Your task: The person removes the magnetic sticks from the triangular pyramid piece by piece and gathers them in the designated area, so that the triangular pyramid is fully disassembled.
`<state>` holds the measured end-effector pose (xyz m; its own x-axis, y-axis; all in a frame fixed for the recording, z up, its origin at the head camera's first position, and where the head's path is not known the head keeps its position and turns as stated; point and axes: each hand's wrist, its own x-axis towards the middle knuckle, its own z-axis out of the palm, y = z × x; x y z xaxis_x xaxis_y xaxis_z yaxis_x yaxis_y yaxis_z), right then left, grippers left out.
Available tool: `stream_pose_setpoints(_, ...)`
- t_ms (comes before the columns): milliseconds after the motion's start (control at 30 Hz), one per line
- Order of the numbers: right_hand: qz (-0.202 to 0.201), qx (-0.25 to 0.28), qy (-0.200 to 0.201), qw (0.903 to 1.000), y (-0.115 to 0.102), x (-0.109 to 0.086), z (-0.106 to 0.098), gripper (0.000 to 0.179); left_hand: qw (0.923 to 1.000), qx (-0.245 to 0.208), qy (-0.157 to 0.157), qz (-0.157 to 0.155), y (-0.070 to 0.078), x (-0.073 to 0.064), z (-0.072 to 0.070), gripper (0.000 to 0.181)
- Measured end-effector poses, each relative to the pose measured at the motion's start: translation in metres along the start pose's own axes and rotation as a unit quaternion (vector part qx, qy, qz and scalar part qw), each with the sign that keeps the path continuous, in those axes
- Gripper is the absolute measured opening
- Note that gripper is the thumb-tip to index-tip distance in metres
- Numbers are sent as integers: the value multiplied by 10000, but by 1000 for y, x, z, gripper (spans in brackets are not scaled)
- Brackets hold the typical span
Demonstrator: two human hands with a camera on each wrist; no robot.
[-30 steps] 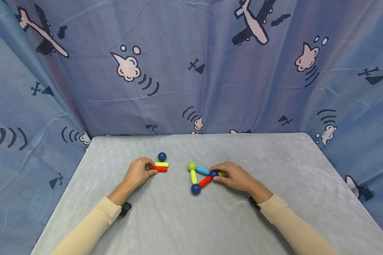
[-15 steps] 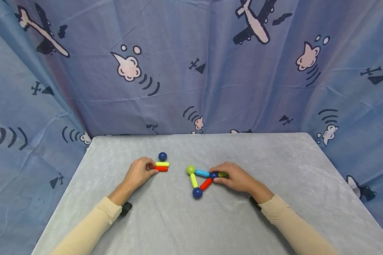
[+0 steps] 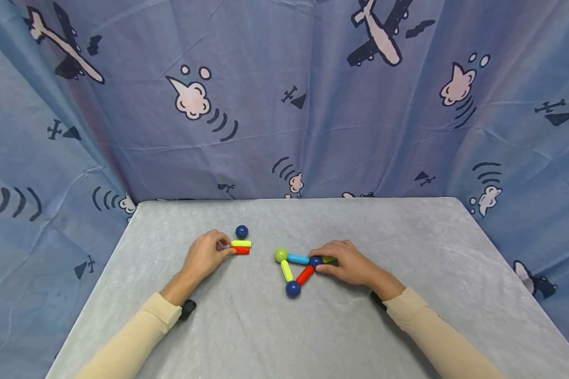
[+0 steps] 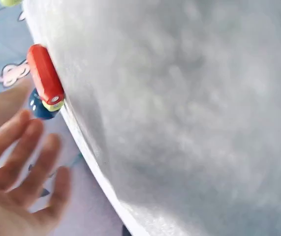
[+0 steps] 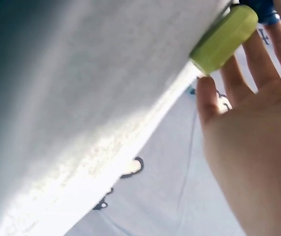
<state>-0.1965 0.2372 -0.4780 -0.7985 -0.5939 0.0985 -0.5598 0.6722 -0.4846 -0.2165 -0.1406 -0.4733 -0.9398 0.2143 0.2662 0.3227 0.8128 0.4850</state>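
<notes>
Steadying, by the look of it, one corner of a three-sided layout, the right hand (image 3: 345, 264) had its grip closed around the corner blue ball (image 3: 315, 261), thumb on one side and finger on the other. An olive rod (image 3: 330, 259) reached from that ball back under the palm, so the hand probably arched to leave room for it.

From the corner blue ball, a light blue rod (image 3: 298, 259) ran to the green ball (image 3: 281, 255) and a red rod (image 3: 305, 275) to the near blue ball (image 3: 293, 289); a yellow rod (image 3: 286, 271) linked those two. The balls seemingly served as joints.

The left hand (image 3: 205, 255) hung beside the loose red rod (image 3: 242, 250) and loose yellow rod (image 3: 241, 243), which lay side by side, perhaps paired for easy reach, with the spare blue ball (image 3: 242, 231) just beyond. Its grip was slack, fingers spread and clasping nothing; whether the thumb touched the loose red rod could not be told.

No container showed: the pieces lay directly on the bench (image 3: 336, 326).
</notes>
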Motion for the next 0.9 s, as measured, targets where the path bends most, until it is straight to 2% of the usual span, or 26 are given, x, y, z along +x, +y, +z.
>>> stream_pose_setpoints(67,46,-56,-47,10000,0,2,-1,36,9993,103,184,301,10,-1,1,19)
stream_pose_setpoints(133,112,-84,-87,9999,-3,4,-2,34,9974,76,177,694,23,-2,4,16)
stream_pose_setpoints(200,123,-45,-106,9999,-8,5,-4,33,9946,-57,-32,1039,37,-3,11,12)
stream_pose_setpoints(267,114,-6,-135,9998,-14,9,-4,31,9916,-259,-388,1208,50,-3,18,7)
stream_pose_setpoints(333,36,-9,-147,9999,-22,14,-3,29,9889,-434,-702,1237,60,-1,25,6)
stream_pose_setpoints(400,-25,-105,-101,9999,-29,22,-2,26,9875,-496,-877,1211,68,2,32,7)
stream_pose_setpoints(633,-1,-323,157,9994,-43,44,14,21,9871,-178,-1162,1091,75,10,48,22)
stream_pose_setpoints(767,185,-387,169,9989,-46,48,22,20,9867,-226,-1190,1086,75,9,52,23)
stream_pose_setpoints(900,553,-183,242,9980,-49,50,22,17,9882,-229,-1075,1070,75,9,51,23)
